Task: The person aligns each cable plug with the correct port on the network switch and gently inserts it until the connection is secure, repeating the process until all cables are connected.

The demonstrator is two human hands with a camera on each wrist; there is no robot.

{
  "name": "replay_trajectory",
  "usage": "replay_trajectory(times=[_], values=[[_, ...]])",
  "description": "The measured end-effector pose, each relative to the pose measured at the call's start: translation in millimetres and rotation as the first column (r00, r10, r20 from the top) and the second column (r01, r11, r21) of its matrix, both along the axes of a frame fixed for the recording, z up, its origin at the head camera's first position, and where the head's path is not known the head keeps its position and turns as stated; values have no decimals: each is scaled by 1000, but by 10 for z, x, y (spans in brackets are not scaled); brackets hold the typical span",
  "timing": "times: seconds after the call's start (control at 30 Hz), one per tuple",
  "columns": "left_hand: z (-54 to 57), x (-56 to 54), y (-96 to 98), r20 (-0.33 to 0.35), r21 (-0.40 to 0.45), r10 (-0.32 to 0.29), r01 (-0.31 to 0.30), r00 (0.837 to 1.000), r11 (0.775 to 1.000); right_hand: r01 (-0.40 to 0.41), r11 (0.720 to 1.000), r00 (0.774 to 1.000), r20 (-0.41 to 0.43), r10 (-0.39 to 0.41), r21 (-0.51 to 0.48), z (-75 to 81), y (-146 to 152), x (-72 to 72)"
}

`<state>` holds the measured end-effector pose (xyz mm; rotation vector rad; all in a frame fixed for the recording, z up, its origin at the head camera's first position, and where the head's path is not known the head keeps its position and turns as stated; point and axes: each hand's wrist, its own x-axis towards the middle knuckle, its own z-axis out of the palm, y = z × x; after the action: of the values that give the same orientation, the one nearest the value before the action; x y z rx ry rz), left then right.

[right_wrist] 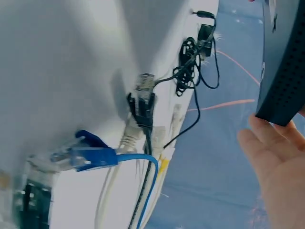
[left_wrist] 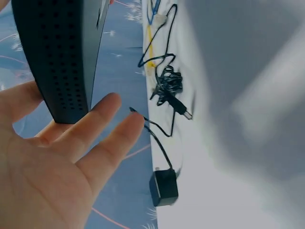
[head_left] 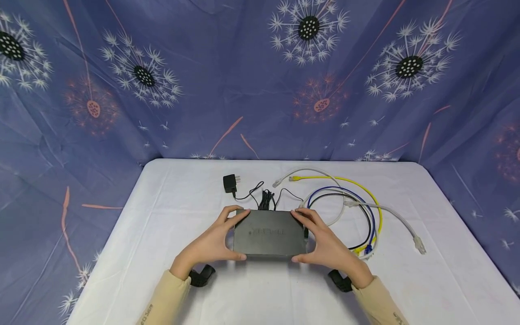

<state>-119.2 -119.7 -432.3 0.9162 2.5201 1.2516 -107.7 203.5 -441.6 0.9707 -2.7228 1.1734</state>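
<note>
A flat dark grey network switch is held level between both hands, over the middle of the white table. The left hand grips its left end, fingers at the far corner and thumb at the near edge. At the other end the right hand has the same grip. The wrist views show the switch's perforated side raised above the tabletop. Behind the switch lies a bundled black power cord, partly hidden by it. A black power adapter sits to its left.
Right of the switch lie coiled network cables: a yellow cable, a blue cable, a black one and grey-white ones. One grey cable's plug reaches farther right. A patterned blue curtain hangs behind the table.
</note>
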Motion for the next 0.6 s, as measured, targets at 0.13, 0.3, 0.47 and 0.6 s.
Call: replay_trajectory(times=[0.13, 0.3, 0.47, 0.6], values=[[55, -13, 4, 13, 68, -22, 21, 1000, 997, -2, 999, 999, -44, 0, -49, 38, -2, -3], [96, -30, 36, -9, 78, -10, 10, 1000, 997, -4, 995, 995, -101, -7, -103, 64, -28, -4], [150, -49, 102, -20, 114, 58, -56, 998, 992, 18, 989, 990, -137, -38, -149, 86, -72, -23], [195, -63, 181, -63, 165, 129, -117, 990, 979, 44, 984, 982, -174, -74, -173, 97, -106, -47]])
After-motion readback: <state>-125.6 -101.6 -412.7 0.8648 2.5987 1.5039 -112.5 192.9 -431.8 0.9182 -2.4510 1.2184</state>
